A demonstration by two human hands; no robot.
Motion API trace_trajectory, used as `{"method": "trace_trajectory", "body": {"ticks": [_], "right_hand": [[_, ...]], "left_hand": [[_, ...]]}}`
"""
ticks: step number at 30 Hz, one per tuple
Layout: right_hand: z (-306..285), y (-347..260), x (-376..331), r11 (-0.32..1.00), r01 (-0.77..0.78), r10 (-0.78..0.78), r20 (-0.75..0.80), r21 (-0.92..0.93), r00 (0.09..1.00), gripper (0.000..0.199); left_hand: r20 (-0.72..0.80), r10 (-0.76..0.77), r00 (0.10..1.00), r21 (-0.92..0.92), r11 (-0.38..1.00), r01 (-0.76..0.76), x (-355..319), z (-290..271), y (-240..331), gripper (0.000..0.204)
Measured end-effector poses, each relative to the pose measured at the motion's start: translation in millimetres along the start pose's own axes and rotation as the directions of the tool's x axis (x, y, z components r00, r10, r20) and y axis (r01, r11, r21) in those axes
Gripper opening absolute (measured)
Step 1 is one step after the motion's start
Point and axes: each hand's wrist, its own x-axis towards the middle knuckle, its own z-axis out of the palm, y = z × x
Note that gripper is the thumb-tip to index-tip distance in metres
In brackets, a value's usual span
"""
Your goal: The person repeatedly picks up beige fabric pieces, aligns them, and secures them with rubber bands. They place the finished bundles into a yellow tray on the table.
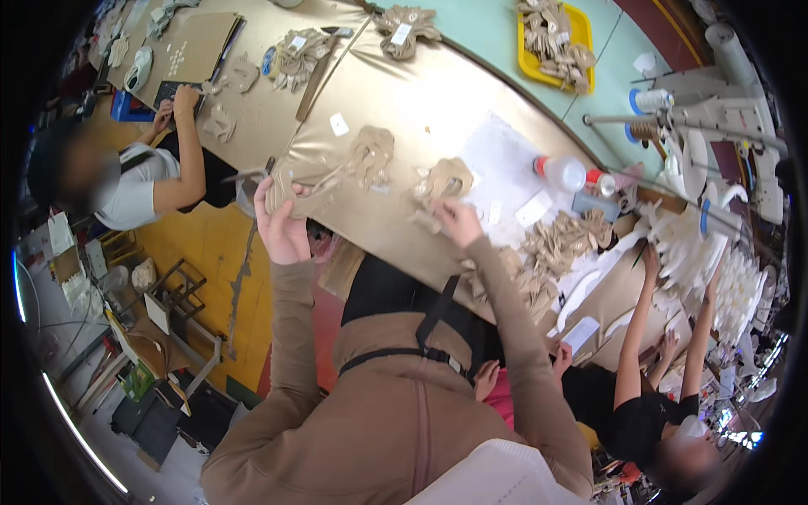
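Note:
My left hand (284, 223) is raised at the table's near edge, its fingers closed round a beige leather-like strap piece (316, 199), which looks like a shoe part. Beyond that piece lies a curled beige bundle (372, 151). Over the table's middle, my right hand (459, 222) is closed, fingertips pinching a small beige strap end (427, 220). Just past those fingertips sits another beige bundle (449, 175); whether it joins the pinched end I cannot tell. More beige pieces (568, 241) are heaped to the right of my right forearm.
A clear bottle with a red cap (566, 173) stands on white paper at the right. A yellow basket (592, 34) of beige pieces is at the far side. A hammer (337, 32) lies far left. One co-worker (143, 185) sits left, others (640, 404) right, near a sewing machine (715, 118).

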Motion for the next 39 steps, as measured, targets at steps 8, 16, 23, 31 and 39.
{"method": "trace_trajectory", "body": {"ticks": [8,16,23,31,39], "right_hand": [[-25.6,37.5,77.6,0.960,0.128,-0.194,-0.264,-0.249,0.945,0.026],[-35.2,-86.0,-42.2,0.921,0.323,-0.251,-0.302,0.218,0.920,0.021],[-37.4,-158.2,-172.6,0.879,0.476,-0.454,-0.257,0.025,0.853,0.027],[-35.4,-146.7,-182.4,0.865,0.449,-0.313,-0.456,0.226,0.833,0.023],[-24.0,-154.6,-178.1,0.886,0.448,-0.365,-0.424,0.115,0.829,0.024]], "left_hand": [[0.114,-0.100,0.988,0.022,0.995,0.098,-84.5,5.2,15.0,0.051],[0.324,-0.186,0.927,-0.070,0.973,0.220,-126.5,52.3,-4.4,0.049],[0.478,-0.184,0.859,0.062,0.983,0.175,-147.2,86.2,-19.1,0.048],[0.576,-0.224,0.786,0.174,0.973,0.150,-158.2,91.2,-16.6,0.053],[0.583,-0.164,0.796,0.251,0.968,0.016,-155.0,80.9,-7.8,0.054]]}}
